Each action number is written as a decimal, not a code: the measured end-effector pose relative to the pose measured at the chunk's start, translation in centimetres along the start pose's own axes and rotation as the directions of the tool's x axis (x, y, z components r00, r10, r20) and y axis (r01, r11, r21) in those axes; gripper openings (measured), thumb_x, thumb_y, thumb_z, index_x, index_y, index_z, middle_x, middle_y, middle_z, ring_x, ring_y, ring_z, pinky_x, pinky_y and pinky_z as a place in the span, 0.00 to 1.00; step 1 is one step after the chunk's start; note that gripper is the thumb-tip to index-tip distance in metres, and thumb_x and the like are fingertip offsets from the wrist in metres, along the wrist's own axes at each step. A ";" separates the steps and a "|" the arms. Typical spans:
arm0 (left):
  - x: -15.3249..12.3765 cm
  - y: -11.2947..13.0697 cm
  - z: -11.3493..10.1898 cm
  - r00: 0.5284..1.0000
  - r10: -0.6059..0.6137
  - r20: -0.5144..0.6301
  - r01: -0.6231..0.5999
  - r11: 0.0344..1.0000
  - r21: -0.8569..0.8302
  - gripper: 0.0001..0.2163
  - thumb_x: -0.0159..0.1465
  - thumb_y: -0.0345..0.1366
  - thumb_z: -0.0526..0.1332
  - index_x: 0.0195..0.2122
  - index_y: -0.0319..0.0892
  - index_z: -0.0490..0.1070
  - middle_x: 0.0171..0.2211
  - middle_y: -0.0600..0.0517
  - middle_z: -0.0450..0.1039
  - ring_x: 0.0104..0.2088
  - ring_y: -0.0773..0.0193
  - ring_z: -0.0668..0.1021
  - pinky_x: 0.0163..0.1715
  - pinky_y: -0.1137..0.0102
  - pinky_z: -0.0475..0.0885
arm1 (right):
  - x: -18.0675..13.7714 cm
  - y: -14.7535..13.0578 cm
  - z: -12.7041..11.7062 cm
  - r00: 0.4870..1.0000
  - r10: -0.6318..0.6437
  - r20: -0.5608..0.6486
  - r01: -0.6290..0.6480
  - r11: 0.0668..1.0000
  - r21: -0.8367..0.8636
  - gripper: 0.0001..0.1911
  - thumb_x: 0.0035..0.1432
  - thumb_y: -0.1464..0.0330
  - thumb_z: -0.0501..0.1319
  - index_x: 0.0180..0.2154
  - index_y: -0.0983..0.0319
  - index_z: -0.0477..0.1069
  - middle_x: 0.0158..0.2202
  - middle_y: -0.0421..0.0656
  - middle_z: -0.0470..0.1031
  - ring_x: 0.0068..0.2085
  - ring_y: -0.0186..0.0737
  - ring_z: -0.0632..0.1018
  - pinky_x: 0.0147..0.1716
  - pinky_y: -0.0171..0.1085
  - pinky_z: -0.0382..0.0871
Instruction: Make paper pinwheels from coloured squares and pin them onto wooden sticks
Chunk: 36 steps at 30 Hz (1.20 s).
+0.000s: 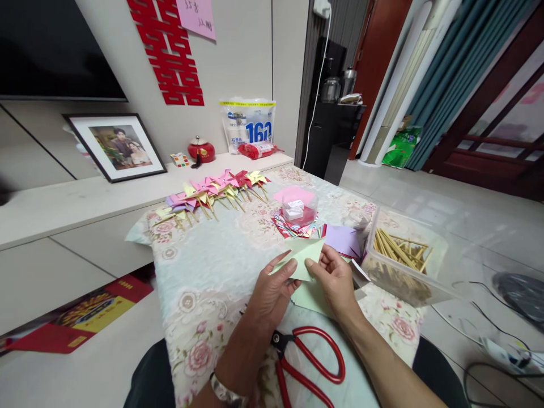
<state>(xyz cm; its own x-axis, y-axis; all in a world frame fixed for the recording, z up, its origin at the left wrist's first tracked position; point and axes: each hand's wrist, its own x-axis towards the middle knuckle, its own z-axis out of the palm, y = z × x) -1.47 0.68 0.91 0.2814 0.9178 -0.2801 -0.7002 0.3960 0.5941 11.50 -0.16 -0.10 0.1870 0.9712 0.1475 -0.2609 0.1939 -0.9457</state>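
Observation:
Between my two hands is a pale green sheet of paper [306,254], held up above the table. My left hand [276,283] pinches its left side, thumb on top. At its right side, my right hand [334,275] grips the sheet with the thumb pressed on the face. More pale green paper [312,297] lies beneath my hands. Red-handled scissors [314,362] rest on the cloth between my forearms, their blades partly hidden by my left arm. Beyond my right hand is some purple paper [343,241].
Paper pinwheels on sticks [216,190] lie at the table's far left. A clear round container [300,207] stands on colourful paper pieces. At right, a plastic bin [395,277] holds many thin sticks. A framed photo [119,147] stands on the cabinet behind.

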 end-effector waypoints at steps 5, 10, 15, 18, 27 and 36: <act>0.3 0.0 0.3 0.998 0.055 -0.007 -0.055 0.995 -0.080 0.23 0.52 0.33 0.74 0.49 0.38 0.74 0.44 0.46 0.81 0.44 0.54 0.81 0.47 0.62 0.76 | -0.2 -0.1 0.5 0.999 0.020 0.050 -0.019 1.000 -0.021 0.20 0.51 0.61 0.71 0.46 0.59 0.73 0.38 0.43 0.82 0.35 0.41 0.80 0.37 0.38 0.75; 0.2 -0.3 0.5 0.996 0.088 -0.016 -0.089 0.993 -0.074 0.24 0.52 0.34 0.74 0.51 0.40 0.74 0.46 0.46 0.81 0.48 0.51 0.81 0.50 0.61 0.76 | -0.2 -0.2 0.5 0.999 0.013 0.050 -0.010 0.998 -0.066 0.17 0.51 0.59 0.71 0.41 0.59 0.73 0.35 0.42 0.81 0.33 0.42 0.79 0.34 0.39 0.74; 0.1 -0.5 0.5 0.994 0.113 -0.003 -0.114 0.993 -0.023 0.23 0.52 0.34 0.74 0.49 0.38 0.75 0.46 0.44 0.81 0.49 0.50 0.80 0.49 0.61 0.75 | -0.4 -0.3 0.6 0.998 0.017 0.067 -0.012 0.998 -0.069 0.18 0.50 0.62 0.72 0.43 0.58 0.73 0.32 0.40 0.79 0.32 0.40 0.77 0.35 0.38 0.72; 0.1 -0.4 0.5 0.992 0.123 -0.013 -0.123 0.992 -0.010 0.25 0.50 0.35 0.75 0.50 0.38 0.75 0.46 0.44 0.80 0.49 0.49 0.80 0.49 0.61 0.75 | -0.4 -0.2 0.6 0.997 0.017 0.082 -0.011 0.997 -0.073 0.18 0.49 0.63 0.72 0.42 0.59 0.73 0.32 0.39 0.79 0.31 0.38 0.76 0.33 0.36 0.71; 0.0 -0.2 0.6 0.988 0.153 0.017 -0.154 0.988 0.019 0.27 0.53 0.36 0.73 0.53 0.38 0.73 0.47 0.43 0.80 0.49 0.49 0.80 0.49 0.61 0.74 | -0.6 0.0 0.6 0.993 0.034 0.115 -0.018 0.991 -0.133 0.17 0.51 0.60 0.70 0.41 0.60 0.73 0.30 0.39 0.76 0.28 0.36 0.74 0.28 0.34 0.68; 0.4 0.1 0.1 0.971 0.194 -0.137 -0.194 0.981 0.018 0.27 0.48 0.34 0.76 0.50 0.38 0.75 0.44 0.44 0.82 0.48 0.47 0.80 0.49 0.59 0.75 | -0.5 -0.4 -0.7 0.955 -0.277 -0.103 0.227 0.912 -0.342 0.19 0.60 0.63 0.64 0.53 0.58 0.72 0.39 0.43 0.73 0.37 0.39 0.75 0.38 0.40 0.71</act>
<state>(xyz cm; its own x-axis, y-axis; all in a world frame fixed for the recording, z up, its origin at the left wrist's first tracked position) -1.34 1.06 0.96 0.0473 0.9644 -0.2600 -0.7297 0.2111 0.6503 12.16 -0.85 -0.01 0.3486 0.8600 0.3727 0.1283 0.3501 -0.9279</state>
